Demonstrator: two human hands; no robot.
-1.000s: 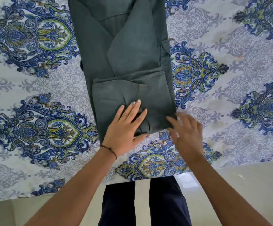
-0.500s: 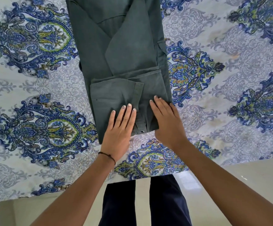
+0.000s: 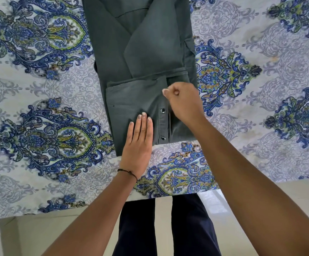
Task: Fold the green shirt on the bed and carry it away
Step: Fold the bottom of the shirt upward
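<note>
The green shirt [image 3: 140, 52] lies on the bed as a long narrow strip, its near end folded back over itself, with a snap-button placket showing on top. My left hand [image 3: 138, 145] rests flat, palm down, on the near fold just left of the placket. My right hand [image 3: 184, 102] is curled into a loose fist at the upper right of that fold. Its thumb and forefinger are pinched together at the placket's edge.
The bedsheet [image 3: 39, 126] is white with blue and green paisley motifs and spreads to both sides of the shirt. The bed's near edge [image 3: 187, 194] runs just in front of my dark-trousered legs [image 3: 168, 228]. Pale floor lies below.
My right hand slid from the bed's edge onto the fold, lay flat, then moved up and curled into a pinch at the placket. My left hand shifted slightly left and stayed flat.
</note>
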